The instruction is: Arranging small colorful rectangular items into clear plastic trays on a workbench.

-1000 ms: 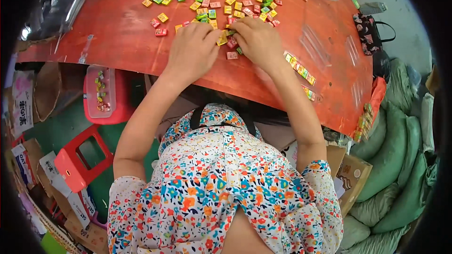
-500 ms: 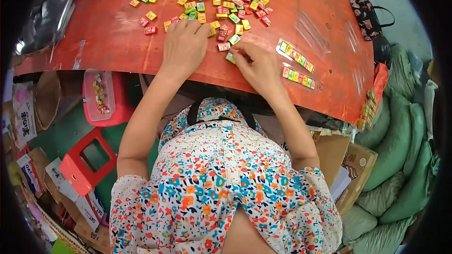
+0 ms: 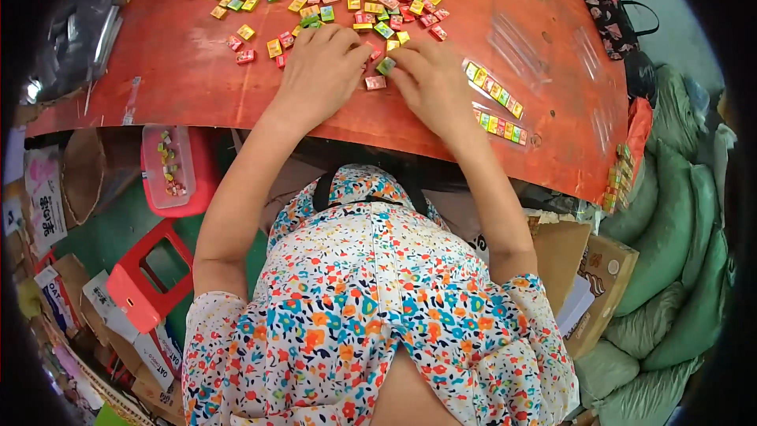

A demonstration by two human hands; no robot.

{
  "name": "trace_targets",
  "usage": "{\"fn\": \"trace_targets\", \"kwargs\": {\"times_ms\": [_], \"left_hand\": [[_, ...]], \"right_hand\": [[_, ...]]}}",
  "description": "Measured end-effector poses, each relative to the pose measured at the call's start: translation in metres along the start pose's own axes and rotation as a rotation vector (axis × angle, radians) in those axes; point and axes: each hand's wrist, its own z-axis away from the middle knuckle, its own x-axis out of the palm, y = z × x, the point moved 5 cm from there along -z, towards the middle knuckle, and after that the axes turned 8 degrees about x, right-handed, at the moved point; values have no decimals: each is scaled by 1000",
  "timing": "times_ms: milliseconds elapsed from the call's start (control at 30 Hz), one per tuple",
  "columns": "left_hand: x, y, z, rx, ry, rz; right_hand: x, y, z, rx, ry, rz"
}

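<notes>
Both forearms were stretched forward from the lower edge toward twelve o'clock over the red desk (image 3: 181, 79). The left hand (image 3: 319, 71) was laid palm down, fingers curled onto the small coloured packets (image 3: 315, 8) at the near rim of the scatter; whether anything was gripped beneath it could not be told. The right hand (image 3: 430, 79) was set just beside it at three o'clock, fingers bent, with a green packet (image 3: 385, 65) pinched at the fingertips. Two packed rows of packets (image 3: 495, 102) were laid at three o'clock of the right hand, near the desk's front edge. Bare red surface was left at nine o'clock of the left hand, out to the desk's left edge.
</notes>
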Motion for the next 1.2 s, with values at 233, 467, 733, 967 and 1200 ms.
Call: {"fn": "trace_targets", "kwargs": {"times_ms": [233,467,733,967,1200], "left_hand": [[-10,3,5,48,150,-79],[-14,28,34,-60,63,24],[-12,29,35,-116,46,39],[-7,32,29,-93,94,59],[-13,12,1,-66,196,18]], "right_hand": [[17,-10,-2,-97,-19,33],[4,8,-3,-72,-39,53],[-1,-21,10,-119,-216,-92],[8,-21,20,-98,-212,-29],[-3,1,14,-16,-157,-127]]}}
